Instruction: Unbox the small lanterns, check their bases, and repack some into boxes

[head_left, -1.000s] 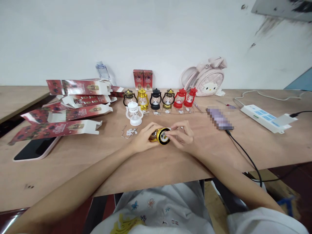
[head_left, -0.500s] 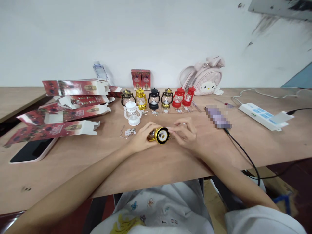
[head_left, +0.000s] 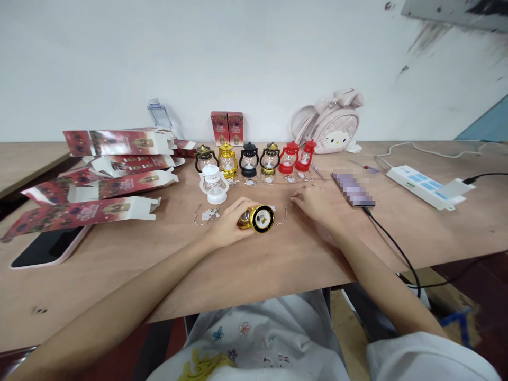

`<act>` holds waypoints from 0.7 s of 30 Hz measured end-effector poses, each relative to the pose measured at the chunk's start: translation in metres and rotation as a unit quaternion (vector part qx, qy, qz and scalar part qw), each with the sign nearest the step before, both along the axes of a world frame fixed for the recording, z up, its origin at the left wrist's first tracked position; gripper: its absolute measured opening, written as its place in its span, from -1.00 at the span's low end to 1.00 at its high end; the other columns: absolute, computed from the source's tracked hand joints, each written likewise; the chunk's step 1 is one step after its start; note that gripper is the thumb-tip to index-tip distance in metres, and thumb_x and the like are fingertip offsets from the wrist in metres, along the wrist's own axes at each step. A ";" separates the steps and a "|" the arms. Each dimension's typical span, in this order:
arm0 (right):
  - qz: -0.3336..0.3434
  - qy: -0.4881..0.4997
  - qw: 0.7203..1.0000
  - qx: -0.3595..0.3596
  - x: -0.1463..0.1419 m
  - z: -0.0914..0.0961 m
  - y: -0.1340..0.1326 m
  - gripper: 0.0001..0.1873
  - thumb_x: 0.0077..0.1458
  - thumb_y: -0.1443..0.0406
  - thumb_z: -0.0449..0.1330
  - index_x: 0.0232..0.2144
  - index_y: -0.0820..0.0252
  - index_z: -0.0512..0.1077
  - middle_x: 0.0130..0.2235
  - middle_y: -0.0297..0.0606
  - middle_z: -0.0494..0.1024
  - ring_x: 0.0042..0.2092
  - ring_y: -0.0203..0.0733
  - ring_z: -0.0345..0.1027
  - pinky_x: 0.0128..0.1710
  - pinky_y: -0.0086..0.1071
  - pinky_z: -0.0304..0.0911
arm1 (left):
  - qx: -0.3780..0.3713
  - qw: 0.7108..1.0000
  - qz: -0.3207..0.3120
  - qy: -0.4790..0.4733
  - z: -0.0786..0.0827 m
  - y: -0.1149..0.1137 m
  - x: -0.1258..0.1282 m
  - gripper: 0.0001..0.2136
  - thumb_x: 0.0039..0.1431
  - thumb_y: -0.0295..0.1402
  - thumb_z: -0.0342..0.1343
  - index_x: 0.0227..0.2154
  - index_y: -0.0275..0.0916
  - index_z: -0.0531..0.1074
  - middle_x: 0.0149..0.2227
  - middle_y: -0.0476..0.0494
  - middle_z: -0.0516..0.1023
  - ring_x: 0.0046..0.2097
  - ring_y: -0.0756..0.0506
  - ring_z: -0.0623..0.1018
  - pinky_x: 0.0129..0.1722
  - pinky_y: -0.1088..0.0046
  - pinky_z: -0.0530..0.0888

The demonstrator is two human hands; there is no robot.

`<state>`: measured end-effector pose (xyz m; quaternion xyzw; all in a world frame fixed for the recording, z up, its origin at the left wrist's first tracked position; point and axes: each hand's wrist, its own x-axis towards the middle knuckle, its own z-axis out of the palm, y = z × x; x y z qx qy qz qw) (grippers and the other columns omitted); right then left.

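My left hand (head_left: 232,222) is closed around a small gold lantern (head_left: 245,218), tipped so its round black base with a pale centre faces me. My right hand (head_left: 311,202) rests low over the table to the right, apart from the lantern. Its fingers are bent and drawn together; whatever their tips hold, if anything, is hidden. Between the hands lies a thin bent wire handle (head_left: 284,214), partly behind the lantern base. A white lantern (head_left: 214,185) stands upright beyond my left hand, with small white pieces (head_left: 210,214) and another wire in front of it.
Behind stands a row of lanterns, including a black one (head_left: 249,161) and a red one (head_left: 289,159). Flattened red boxes (head_left: 115,185) pile up at left, over a phone (head_left: 50,246). Rightward are a second phone (head_left: 352,189), a power strip (head_left: 420,186) and a pink bag (head_left: 337,129).
My right hand has left the lantern's base and moved right and away from me, down to the table. The left hand keeps the lantern nearly in place.
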<state>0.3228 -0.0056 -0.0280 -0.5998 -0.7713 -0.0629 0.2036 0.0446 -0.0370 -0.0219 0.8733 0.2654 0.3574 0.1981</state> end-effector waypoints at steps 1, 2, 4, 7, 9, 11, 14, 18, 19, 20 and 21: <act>-0.005 -0.003 1.000 -0.010 -0.001 0.000 0.000 -0.81 0.09 0.29 0.17 -0.51 0.14 0.55 -0.36 -0.14 0.57 -0.26 -0.08 0.35 -0.23 -0.21 0.20 | -0.001 1.000 0.001 0.002 0.000 0.000 0.000 -0.64 0.07 -0.37 0.18 -0.05 -0.21 0.31 -0.09 -0.20 0.43 -0.05 -0.14 0.46 -0.05 0.33 0.41; -0.011 -0.002 1.000 -0.021 -0.002 0.000 0.000 -0.80 0.09 0.31 0.17 -0.53 0.14 0.54 -0.37 -0.14 0.58 -0.27 -0.08 0.36 -0.24 -0.21 0.20 | -0.002 1.000 0.001 0.003 0.000 0.000 0.000 -0.64 0.07 -0.37 0.18 -0.05 -0.21 0.30 -0.09 -0.20 0.43 -0.04 -0.14 0.46 -0.05 0.33 0.40; -0.025 0.008 0.999 -0.042 -0.003 0.001 0.001 -0.81 0.07 0.33 0.19 -0.54 0.15 0.53 -0.39 -0.14 0.57 -0.27 -0.06 0.36 -0.25 -0.20 0.20 | -0.003 1.000 0.002 0.006 -0.001 0.000 -0.001 -0.63 0.07 -0.38 0.18 -0.05 -0.21 0.30 -0.09 -0.19 0.42 -0.04 -0.14 0.46 -0.05 0.34 0.40; -0.027 0.038 0.998 -0.048 -0.003 0.002 0.002 -0.85 0.04 0.33 0.23 -0.54 0.16 0.52 -0.40 -0.15 0.56 -0.26 -0.04 0.37 -0.23 -0.20 0.20 | -0.001 1.000 -0.001 0.007 -0.002 0.001 -0.001 -0.63 0.07 -0.38 0.19 -0.04 -0.21 0.30 -0.09 -0.18 0.42 -0.05 -0.13 0.46 -0.05 0.37 0.40; -0.003 0.073 0.997 -0.015 -0.006 0.004 0.001 -0.87 0.05 0.31 0.23 -0.52 0.17 0.50 -0.35 -0.16 0.55 -0.21 -0.03 0.37 -0.19 -0.18 0.20 | 0.001 1.000 -0.003 0.005 -0.002 0.001 -0.001 -0.63 0.06 -0.39 0.19 -0.04 -0.21 0.30 -0.09 -0.18 0.42 -0.05 -0.12 0.46 -0.05 0.37 0.40; 0.046 0.134 0.989 0.051 -0.013 0.007 -0.004 -0.88 0.08 0.28 0.23 -0.49 0.16 0.48 -0.32 -0.20 0.54 -0.17 -0.06 0.36 -0.13 -0.16 0.20 | -0.002 1.000 -0.001 0.004 -0.001 0.000 0.000 -0.63 0.06 -0.40 0.19 -0.05 -0.21 0.30 -0.09 -0.18 0.42 -0.05 -0.12 0.46 -0.06 0.36 0.40; 0.140 0.233 0.949 0.158 -0.031 0.017 -0.022 -0.85 0.09 0.22 0.24 -0.48 0.12 0.45 -0.37 -0.29 0.53 -0.22 -0.15 0.37 -0.13 -0.20 0.21 | -0.005 1.000 -0.001 0.001 0.001 -0.001 0.001 -0.65 0.06 -0.40 0.18 -0.06 -0.23 0.31 -0.10 -0.19 0.42 -0.07 -0.12 0.46 -0.07 0.36 0.40; 0.237 0.273 0.899 0.246 -0.055 0.030 -0.051 -0.92 0.06 0.27 0.28 -0.43 0.10 0.45 -0.39 -0.33 0.52 -0.30 -0.24 0.37 -0.23 -0.27 0.24 | 0.000 1.000 -0.008 0.000 0.002 -0.001 0.001 -0.66 0.08 -0.37 0.18 -0.06 -0.22 0.31 -0.10 -0.17 0.42 -0.07 -0.11 0.46 -0.06 0.36 0.40; 0.257 0.263 0.895 0.254 -0.060 0.032 -0.056 -0.95 0.06 0.29 0.28 -0.41 0.10 0.46 -0.38 -0.33 0.52 -0.30 -0.25 0.38 -0.24 -0.28 0.25 | 0.002 1.000 -0.011 0.000 0.002 -0.001 0.001 -0.66 0.09 -0.37 0.18 -0.06 -0.21 0.31 -0.10 -0.17 0.42 -0.08 -0.11 0.46 -0.06 0.36 0.40; 0.273 0.248 0.893 0.259 -0.063 0.033 -0.060 -0.96 0.06 0.30 0.28 -0.39 0.09 0.46 -0.38 -0.33 0.52 -0.30 -0.26 0.37 -0.25 -0.29 0.24 | 0.004 1.000 -0.014 -0.001 0.001 -0.001 0.001 -0.65 0.09 -0.37 0.18 -0.05 -0.21 0.31 -0.10 -0.17 0.42 -0.08 -0.11 0.46 -0.06 0.37 0.40; 0.286 0.230 0.892 0.264 -0.065 0.033 -0.062 -0.97 0.07 0.32 0.27 -0.38 0.10 0.46 -0.38 -0.33 0.53 -0.31 -0.26 0.37 -0.26 -0.29 0.24 | 0.006 1.000 -0.016 -0.003 0.001 0.000 0.001 -0.64 0.09 -0.36 0.18 -0.05 -0.21 0.30 -0.11 -0.17 0.42 -0.08 -0.10 0.46 -0.06 0.37 0.40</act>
